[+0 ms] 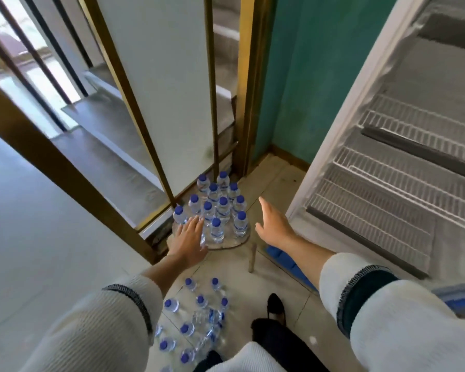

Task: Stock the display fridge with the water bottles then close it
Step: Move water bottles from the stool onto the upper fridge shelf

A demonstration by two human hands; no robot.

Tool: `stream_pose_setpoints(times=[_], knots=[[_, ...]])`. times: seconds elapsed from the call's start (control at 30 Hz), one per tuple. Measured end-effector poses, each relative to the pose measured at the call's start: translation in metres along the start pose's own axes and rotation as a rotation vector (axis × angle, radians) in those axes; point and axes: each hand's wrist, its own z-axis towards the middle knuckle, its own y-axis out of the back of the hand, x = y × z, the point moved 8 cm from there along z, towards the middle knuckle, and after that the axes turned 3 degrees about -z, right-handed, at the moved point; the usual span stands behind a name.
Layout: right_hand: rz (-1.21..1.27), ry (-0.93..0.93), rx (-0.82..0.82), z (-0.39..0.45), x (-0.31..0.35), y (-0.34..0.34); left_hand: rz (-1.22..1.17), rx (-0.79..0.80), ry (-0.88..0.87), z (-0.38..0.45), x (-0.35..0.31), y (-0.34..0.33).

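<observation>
Shelves (403,167) in the fridge (333,146) at right show bare wire on every level in view, so stocking looks not yet begun; the door is out of view, so only the open cabinet can be judged. Bottles (215,208) with blue caps stand upright in a tight cluster on a small stool (236,241) by the gold frame (65,167), just left of the fridge. More bottles (196,320) sit on the floor (274,181) nearer the person, partly in torn wrap, some tipped. Left hand (189,237) reaches over the near edge of the stool cluster, fingers spread and fairly straight, touching or almost touching the front bottles but gripping none that I can see. Right hand (273,224) hovers between stool and fridge, fingers extended, holding nothing. Everything is left: carrying both groups to the shelves, then shutting the door
</observation>
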Motion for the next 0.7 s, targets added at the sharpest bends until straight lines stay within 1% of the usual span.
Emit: stream_pose_setpoints(times=[0.17,0.4,0.53,0.7], knots=[[0.005,0.044,0.215,0.054,-0.025,-0.025,-0.213,0.004,0.194,0.035,0.004,-0.031],[-0.026,0.079,0.449,0.119,-0.054,-0.072,-0.427,0.029,0.442,0.072,0.006,-0.089],[-0.017,0.087,0.516,0.149,-0.066,-0.101,-0.505,0.021,0.542,0.090,0.011,-0.121],[0.013,0.133,0.538,0.186,-0.072,-0.142,-0.599,-0.079,0.633,0.124,0.027,-0.146]])
